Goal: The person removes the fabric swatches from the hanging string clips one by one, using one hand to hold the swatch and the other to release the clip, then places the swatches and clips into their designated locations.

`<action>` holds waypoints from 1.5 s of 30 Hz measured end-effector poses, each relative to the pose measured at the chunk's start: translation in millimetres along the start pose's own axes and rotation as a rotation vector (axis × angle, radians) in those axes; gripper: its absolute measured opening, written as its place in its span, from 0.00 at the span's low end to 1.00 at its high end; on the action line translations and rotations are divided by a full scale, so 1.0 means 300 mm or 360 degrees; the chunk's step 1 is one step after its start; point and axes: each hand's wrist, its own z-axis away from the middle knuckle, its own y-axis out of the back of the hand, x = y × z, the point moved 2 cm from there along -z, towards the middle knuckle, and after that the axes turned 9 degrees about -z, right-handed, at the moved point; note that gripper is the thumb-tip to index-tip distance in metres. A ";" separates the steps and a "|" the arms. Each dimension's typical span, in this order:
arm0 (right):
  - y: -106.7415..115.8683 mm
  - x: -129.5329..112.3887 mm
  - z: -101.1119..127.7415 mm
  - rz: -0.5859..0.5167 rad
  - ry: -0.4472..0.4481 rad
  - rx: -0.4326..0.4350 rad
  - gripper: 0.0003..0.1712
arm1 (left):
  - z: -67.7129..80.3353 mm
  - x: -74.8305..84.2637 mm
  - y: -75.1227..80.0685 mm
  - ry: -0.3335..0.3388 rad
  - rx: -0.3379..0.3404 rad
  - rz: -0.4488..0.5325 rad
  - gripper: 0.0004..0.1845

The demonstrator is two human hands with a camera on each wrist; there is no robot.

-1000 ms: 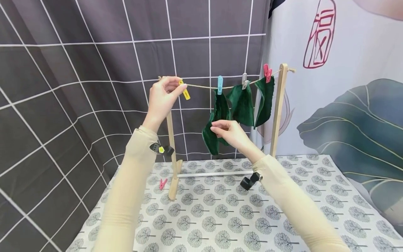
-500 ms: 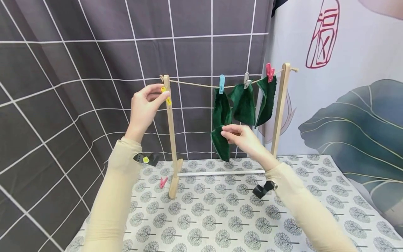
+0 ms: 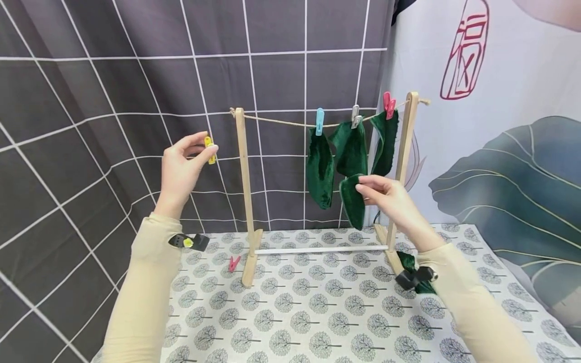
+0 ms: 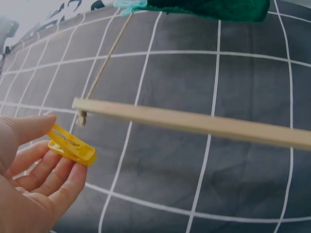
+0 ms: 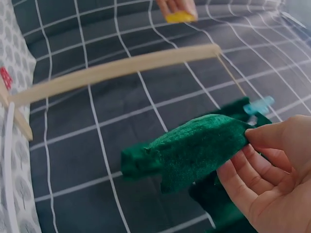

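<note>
Green cloth (image 3: 352, 204) is pinched by upper end in right hand (image 3: 386, 199), fingers clamped on it, at five o'clock from blue clip (image 3: 320, 122); judged light, soft, limp, best held by edge. Yellow clip (image 3: 210, 150) is pinched in left hand (image 3: 179, 169), at seven o'clock from left end of rope (image 3: 281, 121); judged stiff, springy, best squeezed by handles.

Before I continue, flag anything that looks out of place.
A pink clothespin lies on the table cover by the rack's left foot, and a green cloth lies by the right foot, odd since other clothespins and cloths hang on the line.
</note>
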 end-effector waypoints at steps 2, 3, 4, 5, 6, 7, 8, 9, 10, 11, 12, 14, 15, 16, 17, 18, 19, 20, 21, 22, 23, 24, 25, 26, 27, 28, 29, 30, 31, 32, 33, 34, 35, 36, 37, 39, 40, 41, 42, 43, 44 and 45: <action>0.036 0.001 0.012 -0.0023 0.0007 0.0030 0.26 | 0.005 -0.014 0.015 0.0017 0.0014 -0.0022 0.22; 0.053 0.004 0.016 -0.0040 0.0008 0.0042 0.27 | 0.008 -0.021 0.022 0.0032 0.0021 -0.0034 0.23; 0.070 0.006 0.023 -0.0049 0.0012 0.0055 0.27 | 0.011 -0.029 0.028 0.0049 0.0029 -0.0047 0.23; 0.087 0.008 0.028 -0.0053 0.0015 0.0066 0.27 | 0.014 -0.036 0.035 0.0069 0.0037 -0.0058 0.23; 0.102 0.010 0.035 -0.0049 0.0016 0.0075 0.28 | 0.018 -0.043 0.040 0.0093 0.0039 -0.0061 0.23; 0.118 0.012 0.042 -0.0036 0.0012 0.0087 0.28 | 0.022 -0.051 0.045 0.0115 0.0041 -0.0058 0.23; 0.132 0.014 0.050 -0.0021 0.0005 0.0098 0.29 | 0.026 -0.058 0.050 0.0135 0.0040 -0.0062 0.24; 0.148 0.015 0.057 -0.0002 -0.0005 0.0108 0.30 | 0.030 -0.065 0.054 0.0157 0.0037 -0.0070 0.24; 0.162 0.016 0.066 0.0029 -0.0012 0.0117 0.31 | 0.035 -0.071 0.058 0.0174 0.0035 -0.0072 0.24; 0.175 0.018 0.074 0.0047 -0.0020 0.0125 0.31 | 0.040 -0.078 0.062 0.0186 0.0030 -0.0073 0.25; 0.189 0.021 0.082 0.0064 -0.0026 0.0135 0.32 | 0.044 -0.085 0.065 0.0195 0.0023 -0.0077 0.25; 0.215 0.027 0.097 0.0089 -0.0039 0.0154 0.32 | 0.053 -0.099 0.069 0.0207 0.0018 -0.0083 0.25; 0.228 0.030 0.105 0.0093 -0.0044 0.0164 0.32 | 0.058 -0.107 0.071 0.0211 0.0014 -0.0089 0.25; 0.240 0.034 0.113 0.0099 -0.0049 0.0173 0.32 | 0.063 -0.116 0.072 0.0219 0.0009 -0.0097 0.26; 0.252 0.037 0.121 0.0092 -0.0055 0.0183 0.32 | 0.068 -0.125 0.072 0.0225 0.0002 -0.0100 0.26; 0.265 0.040 0.130 0.0092 -0.0063 0.0194 0.31 | 0.074 -0.135 0.072 0.0234 -0.0006 -0.0106 0.26; 0.278 0.044 0.137 0.0096 -0.0074 0.0204 0.31 | 0.079 -0.146 0.072 0.0248 -0.0016 -0.0115 0.26; 0.290 0.047 0.145 0.0107 -0.0087 0.0217 0.31 | 0.085 -0.158 0.072 0.0259 -0.0028 -0.0133 0.26; 0.303 0.053 0.153 0.0099 -0.0081 0.0228 0.30 | 0.089 -0.173 0.071 0.0269 -0.0042 -0.0157 0.26; 0.316 0.059 0.162 0.0088 -0.0078 0.0238 0.27 | 0.095 -0.186 0.071 0.0280 -0.0054 -0.0168 0.26; 0.329 0.068 0.169 0.0077 -0.0079 0.0249 0.26 | 0.101 -0.200 0.070 0.0287 -0.0064 -0.0181 0.26; 0.343 0.078 0.177 0.0073 -0.0076 0.0260 0.23 | 0.106 -0.216 0.069 0.0295 -0.0079 -0.0207 0.26; 0.356 0.088 0.184 0.0063 -0.0074 0.0270 0.21 | 0.112 -0.233 0.066 0.0302 -0.0092 -0.0226 0.26; 0.367 0.098 0.192 0.0055 -0.0073 0.0279 0.18 | 0.118 -0.250 0.063 0.0306 -0.0103 -0.0253 0.26; 0.377 0.110 0.200 0.0040 -0.0068 0.0284 0.17 | 0.124 -0.266 0.060 0.0319 -0.0120 -0.0278 0.26; 0.387 0.120 0.207 0.0043 -0.0082 0.0288 0.17 | 0.132 -0.280 0.057 0.0331 -0.0141 -0.0306 0.26; 0.395 0.130 0.214 0.0053 -0.0099 0.0291 0.17 | 0.140 -0.296 0.052 0.0344 -0.0161 -0.0348 0.26; 0.402 0.140 0.220 0.0063 -0.0111 0.0293 0.17 | 0.148 -0.312 0.047 0.0361 -0.0181 -0.0385 0.26; 0.407 0.149 0.227 0.0076 -0.0129 0.0293 0.18 | 0.156 -0.328 0.041 0.0375 -0.0197 -0.0413 0.26; 0.413 0.158 0.234 0.0090 -0.0144 0.0292 0.19 | 0.165 -0.343 0.035 0.0392 -0.0219 -0.0444 0.27; 0.419 0.168 0.240 0.0099 -0.0158 0.0290 0.21 | 0.173 -0.358 0.027 0.0406 -0.0243 -0.0468 0.27; 0.424 0.179 0.246 0.0103 -0.0170 0.0292 0.22 | 0.182 -0.374 0.018 0.0412 -0.0265 -0.0493 0.27; 0.429 0.189 0.252 0.0111 -0.0180 0.0296 0.23 | 0.190 -0.390 0.008 0.0418 -0.0289 -0.0515 0.27; 0.436 0.200 0.258 0.0113 -0.0186 0.0301 0.24 | 0.198 -0.406 -0.002 0.0425 -0.0316 -0.0532 0.27; 0.442 0.211 0.263 0.0111 -0.0190 0.0309 0.23 | 0.206 -0.423 -0.012 0.0427 -0.0343 -0.0549 0.27; 0.453 0.234 0.272 0.0117 -0.0206 0.0318 0.23 | 0.223 -0.454 -0.030 0.0439 -0.0392 -0.0582 0.27; 0.457 0.246 0.276 0.0125 -0.0216 0.0321 0.23 | 0.233 -0.468 -0.038 0.0452 -0.0410 -0.0587 0.27; 0.462 0.258 0.281 0.0139 -0.0227 0.0321 0.24 | 0.242 -0.483 -0.046 0.0467 -0.0429 -0.0591 0.27; 0.466 0.270 0.284 0.0142 -0.0241 0.0321 0.24 | 0.253 -0.497 -0.052 0.0487 -0.0447 -0.0592 0.27; 0.470 0.281 0.288 0.0143 -0.0254 0.0319 0.24 | 0.263 -0.510 -0.059 0.0506 -0.0463 -0.0592 0.27; 0.474 0.292 0.293 0.0151 -0.0266 0.0316 0.24 | 0.275 -0.523 -0.066 0.0531 -0.0484 -0.0583 0.28; 0.478 0.302 0.298 0.0147 -0.0276 0.0319 0.24 | 0.287 -0.535 -0.073 0.0554 -0.0509 -0.0577 0.28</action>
